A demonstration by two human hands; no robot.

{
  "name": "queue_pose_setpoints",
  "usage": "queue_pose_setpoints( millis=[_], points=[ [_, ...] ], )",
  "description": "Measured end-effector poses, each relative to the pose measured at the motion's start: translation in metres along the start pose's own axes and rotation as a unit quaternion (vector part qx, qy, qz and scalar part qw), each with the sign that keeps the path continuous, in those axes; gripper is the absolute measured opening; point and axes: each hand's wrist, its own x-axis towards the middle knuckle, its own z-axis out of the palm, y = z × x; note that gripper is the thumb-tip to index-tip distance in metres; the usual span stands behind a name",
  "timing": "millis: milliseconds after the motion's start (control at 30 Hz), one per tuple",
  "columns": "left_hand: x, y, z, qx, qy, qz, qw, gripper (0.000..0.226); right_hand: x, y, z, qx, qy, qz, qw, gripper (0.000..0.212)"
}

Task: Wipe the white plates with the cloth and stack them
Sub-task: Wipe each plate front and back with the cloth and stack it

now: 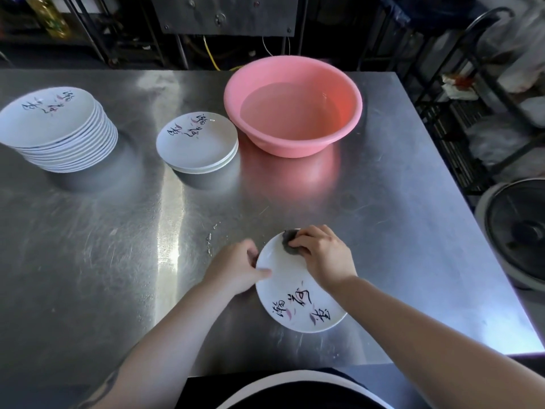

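At the far left of the steel worktop (88,246) stood the tall stack of plates (59,131), its left edge cut off by the frame; which pile was wiped and which was waiting could not be told. Just right of it, well apart, sat a short stack of plates (197,143), only a few deep, close beside the pink basin (292,107). The basin held water, probably kept within reach for wetting the cloth.

Nearer the person, the left hand (236,267) gripped the left rim of the white plate (295,293), thumb lying on its upper face and fingers curled under the edge, apparently to steady it against the rubbing. The fingertips beneath could not be seen. The plate lay near the front edge of the worktop, its painted lettering toward the person.

The right hand (321,255) was clamped on the dark grey cloth (290,242), fingers bunched over it and pressing it to the plate's far rim. Most of the cloth was hidden under those fingers, so its size and shape stayed unclear.

At the far right, a round dark appliance (516,231) and wire shelving (472,98) were partly cut off and too dim to identify.
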Motion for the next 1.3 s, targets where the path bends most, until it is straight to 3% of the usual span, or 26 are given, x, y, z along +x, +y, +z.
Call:
queue_pose_setpoints(
  millis=[100,200,300,400,533,600,700,833,933,1033,1167,1300],
  points=[
    [0.013,0.017,0.000,-0.036,0.052,0.032,0.998,0.018,0.004,-0.007,0.004,-0.002,-0.029,-0.047,0.998,0.010],
    [0.019,0.016,0.002,-0.053,0.044,-0.012,0.998,0.013,0.010,-0.003,0.000,-0.012,-0.047,-0.010,0.999,0.012],
    [0.012,-0.002,0.003,-0.065,-0.012,-0.059,0.996,0.017,0.008,0.005,-0.006,-0.022,-0.027,0.035,0.999,0.009],
    [0.004,-0.007,0.003,-0.045,-0.090,-0.072,0.992,0.023,0.004,0.004,-0.006,-0.025,-0.021,0.028,0.999,0.013],
    [0.016,0.015,-0.002,-0.002,0.049,0.008,0.999,0.027,0.013,-0.009,0.003,-0.006,-0.051,0.006,0.999,0.020],
    [0.023,0.024,-0.003,-0.018,0.060,0.011,0.998,0.017,0.017,-0.011,0.005,-0.011,-0.062,-0.007,0.998,0.018],
    [0.023,0.018,-0.006,-0.031,0.019,-0.046,0.998,0.011,0.016,-0.003,0.001,-0.027,-0.042,0.016,0.999,0.014],
    [0.007,0.008,-0.004,0.009,-0.110,-0.081,0.991,0.014,0.012,0.008,-0.008,-0.051,-0.023,0.053,0.997,0.015],
    [0.012,0.019,-0.005,0.083,-0.044,-0.025,0.995,0.021,0.015,-0.002,-0.006,-0.039,-0.046,0.024,0.998,0.018],
    [0.025,0.029,-0.007,0.080,0.000,0.007,0.997,0.022,0.020,-0.008,-0.002,-0.014,-0.074,-0.012,0.997,0.019],
    [0.028,0.018,0.001,-0.049,0.003,-0.031,0.998,0.016,0.027,0.000,-0.005,0.003,-0.082,-0.014,0.997,0.019],
    [0.024,0.009,0.005,-0.104,0.087,-0.058,0.989,0.013,0.025,0.020,-0.015,-0.034,-0.057,0.039,0.997,0.021]
  ],
)
